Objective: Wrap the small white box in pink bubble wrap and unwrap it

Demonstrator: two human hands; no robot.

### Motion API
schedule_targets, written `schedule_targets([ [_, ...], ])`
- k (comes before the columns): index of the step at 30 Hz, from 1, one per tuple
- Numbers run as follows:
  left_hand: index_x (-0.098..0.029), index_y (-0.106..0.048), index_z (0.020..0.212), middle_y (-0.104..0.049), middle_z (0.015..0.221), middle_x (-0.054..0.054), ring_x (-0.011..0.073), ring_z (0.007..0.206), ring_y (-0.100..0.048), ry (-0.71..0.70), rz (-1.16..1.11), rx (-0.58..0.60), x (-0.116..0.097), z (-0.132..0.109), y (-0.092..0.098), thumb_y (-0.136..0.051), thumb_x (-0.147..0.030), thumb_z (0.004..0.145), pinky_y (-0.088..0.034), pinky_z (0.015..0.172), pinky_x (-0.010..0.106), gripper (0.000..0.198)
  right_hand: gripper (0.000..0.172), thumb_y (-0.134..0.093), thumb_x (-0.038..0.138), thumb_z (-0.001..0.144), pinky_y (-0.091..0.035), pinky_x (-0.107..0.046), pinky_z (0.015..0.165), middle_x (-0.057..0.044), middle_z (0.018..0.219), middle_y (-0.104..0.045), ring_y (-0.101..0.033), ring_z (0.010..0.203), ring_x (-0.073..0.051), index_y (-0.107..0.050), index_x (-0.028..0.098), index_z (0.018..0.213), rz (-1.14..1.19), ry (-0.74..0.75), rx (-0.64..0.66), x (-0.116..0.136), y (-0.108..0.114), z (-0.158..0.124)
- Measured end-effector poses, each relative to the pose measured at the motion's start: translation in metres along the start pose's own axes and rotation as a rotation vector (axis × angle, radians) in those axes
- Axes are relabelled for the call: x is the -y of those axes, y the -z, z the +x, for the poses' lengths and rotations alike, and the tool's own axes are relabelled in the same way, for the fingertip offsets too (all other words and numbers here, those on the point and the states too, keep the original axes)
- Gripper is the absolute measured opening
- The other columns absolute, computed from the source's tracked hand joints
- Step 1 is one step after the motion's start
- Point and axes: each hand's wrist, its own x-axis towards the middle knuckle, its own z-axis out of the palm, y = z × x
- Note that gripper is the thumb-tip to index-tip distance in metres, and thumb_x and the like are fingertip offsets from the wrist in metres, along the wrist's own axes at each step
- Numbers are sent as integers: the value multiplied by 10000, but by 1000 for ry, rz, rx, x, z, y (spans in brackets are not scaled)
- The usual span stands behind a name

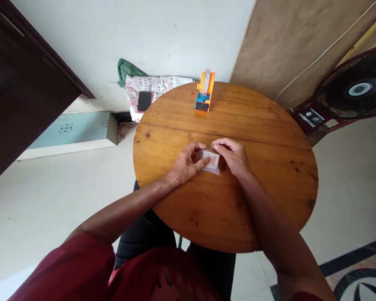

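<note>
A small whitish box (208,159) with red print lies on the round wooden table, inside a clear plastic bag (215,170) whose edge sticks out on the near side. My left hand (189,163) grips it from the left, thumb pressed on top and fingers curled at the far side. At the far right corner of the box, my right hand (233,154) has thumb and forefinger pinched together. What lies between those fingertips is too small to make out. Beyond both hands, an orange and blue tape dispenser (206,91) with a roll of clear tape stands on the table.
The round wooden table (269,167) has a seam across it. Behind its left edge, a phone (144,101) rests on a printed white sack (133,90), beside a green bag (128,71). A large fan (357,88) stands at right, a pale blue box (69,131) at left.
</note>
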Motion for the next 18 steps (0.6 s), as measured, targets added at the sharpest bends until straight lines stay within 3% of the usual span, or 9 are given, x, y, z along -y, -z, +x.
schedule_targets([
  [5, -178, -579, 1034, -642, 866, 13, 117, 734, -579, 6, 10, 15, -4, 0, 0, -776, -431, 798, -478, 689, 250, 398, 118, -710, 357, 825, -536, -337, 766, -2, 841, -758, -679, 795, -183, -763, 252, 830, 72, -28, 17, 6, 3, -5],
  [13, -196, -602, 994, -681, 936, 41, 157, 832, -627, -2, 34, -4, 0, 1, -2, -759, -413, 818, -512, 747, 280, 320, 130, -713, 356, 830, -479, -279, 590, 12, 749, -705, -597, 640, -142, -746, 237, 788, 103, -74, 102, 17, 6, -12],
  [18, -203, -608, 1017, -665, 907, 32, 164, 841, -618, -24, 50, -31, 2, 0, -3, -762, -394, 811, -510, 762, 289, 321, 136, -687, 354, 859, -481, -278, 596, 22, 724, -692, -593, 621, -136, -735, 244, 796, 34, -25, 174, 23, 11, -12],
])
